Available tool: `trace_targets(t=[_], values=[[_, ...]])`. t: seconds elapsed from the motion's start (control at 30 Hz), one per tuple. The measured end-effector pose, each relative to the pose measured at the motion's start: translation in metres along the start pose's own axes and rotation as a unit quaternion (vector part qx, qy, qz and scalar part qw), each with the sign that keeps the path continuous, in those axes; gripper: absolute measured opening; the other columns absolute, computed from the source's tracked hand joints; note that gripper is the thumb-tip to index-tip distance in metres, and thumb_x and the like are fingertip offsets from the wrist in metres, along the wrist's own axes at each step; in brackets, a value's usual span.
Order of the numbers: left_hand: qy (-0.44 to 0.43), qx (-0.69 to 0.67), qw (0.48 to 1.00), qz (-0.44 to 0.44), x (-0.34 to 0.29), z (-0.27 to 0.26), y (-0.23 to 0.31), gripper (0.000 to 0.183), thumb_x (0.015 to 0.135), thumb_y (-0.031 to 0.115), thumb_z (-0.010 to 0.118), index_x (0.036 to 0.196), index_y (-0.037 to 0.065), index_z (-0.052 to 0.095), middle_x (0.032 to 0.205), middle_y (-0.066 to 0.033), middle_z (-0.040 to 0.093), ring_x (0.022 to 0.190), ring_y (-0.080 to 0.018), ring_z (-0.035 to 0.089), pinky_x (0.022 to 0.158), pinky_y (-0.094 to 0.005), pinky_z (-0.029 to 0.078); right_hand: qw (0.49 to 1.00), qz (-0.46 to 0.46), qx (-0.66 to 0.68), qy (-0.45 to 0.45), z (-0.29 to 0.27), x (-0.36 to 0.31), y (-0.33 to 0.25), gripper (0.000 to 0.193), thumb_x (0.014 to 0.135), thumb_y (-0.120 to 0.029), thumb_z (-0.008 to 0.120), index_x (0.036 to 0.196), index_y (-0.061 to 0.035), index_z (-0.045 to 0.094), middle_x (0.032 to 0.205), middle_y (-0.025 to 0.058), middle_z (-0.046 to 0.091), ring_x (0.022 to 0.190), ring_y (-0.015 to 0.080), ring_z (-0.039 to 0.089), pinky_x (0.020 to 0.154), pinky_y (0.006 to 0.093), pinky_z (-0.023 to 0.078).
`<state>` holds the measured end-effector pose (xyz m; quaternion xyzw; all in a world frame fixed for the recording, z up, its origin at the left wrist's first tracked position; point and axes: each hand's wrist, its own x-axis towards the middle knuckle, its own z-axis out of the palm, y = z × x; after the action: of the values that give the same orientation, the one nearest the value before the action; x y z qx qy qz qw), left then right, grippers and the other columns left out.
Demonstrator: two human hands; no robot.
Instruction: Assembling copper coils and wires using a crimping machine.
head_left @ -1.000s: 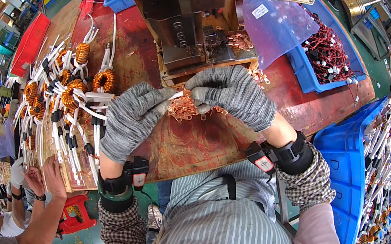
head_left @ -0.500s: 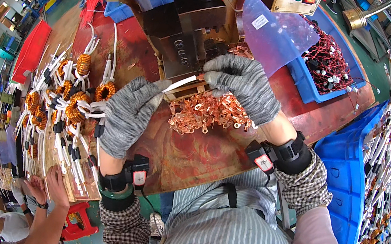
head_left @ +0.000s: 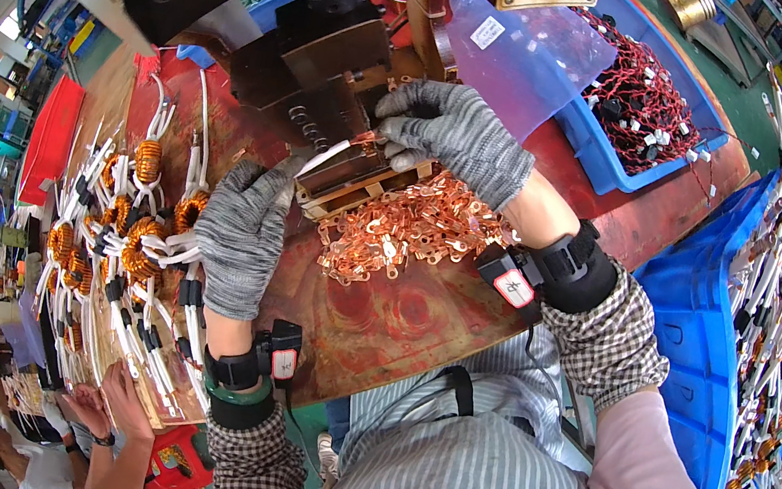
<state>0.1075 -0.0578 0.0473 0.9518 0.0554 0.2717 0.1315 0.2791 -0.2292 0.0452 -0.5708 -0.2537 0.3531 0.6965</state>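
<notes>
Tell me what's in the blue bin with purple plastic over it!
Red and black wires with white connectors lie in the blue bin. They hide its bottom, and purple plastic covers the left part.

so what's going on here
A person's gloved left hand and right hand hold a white wire between them, close to a dark machine. The right hand is at the wire's copper-coloured end. Loose copper pieces lie heaped on the red table, and orange coils sit to the left.
</notes>
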Motion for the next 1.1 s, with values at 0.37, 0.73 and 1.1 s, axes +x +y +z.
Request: trace_targets(t=[0.37,0.73,1.1], values=[[0.021,0.021,1.0,0.011,0.007,0.013,-0.004,0.024,0.085,0.016,0.052,0.106,0.013,0.064,0.09,-0.0108,0.059,0.08,-0.027,0.058,0.071,-0.0356,0.046,0.999,-0.031,0.024,0.034,-0.009,0.017,0.013,0.016,0.077,-0.002,0.064,0.089,0.007,0.06,0.078,0.0126,0.063,0.066,0.0187,0.064,0.057,0.0276,0.057],[0.009,0.041,0.999,0.018,0.011,0.023,-0.004,0.023,0.086,0.018,0.053,0.107,0.013,0.064,0.09,-0.0117,0.06,0.079,-0.0265,0.059,0.069,-0.0327,0.047,0.998,-0.048,0.004,0.039,-0.022,0.019,0.023,0.017,0.077,-0.005,0.065,0.089,0.0057,0.059,0.075,0.0117,0.063,0.06,0.018,0.063,0.056,0.0281,0.056],[0.014,0.032,0.999,0.004,0.009,0.016,0.003,0.025,0.086,0.017,0.053,0.108,0.015,0.063,0.091,-0.0125,0.06,0.081,-0.0285,0.059,0.071,-0.0347,0.047,0.981,-0.103,-0.058,0.152,-0.026,-0.017,0.004,0.019,0.082,-0.017,0.064,0.087,0.0013,0.06,0.069,0.0041,0.06,0.057,0.0095,0.057,0.05,0.0231,0.051]])
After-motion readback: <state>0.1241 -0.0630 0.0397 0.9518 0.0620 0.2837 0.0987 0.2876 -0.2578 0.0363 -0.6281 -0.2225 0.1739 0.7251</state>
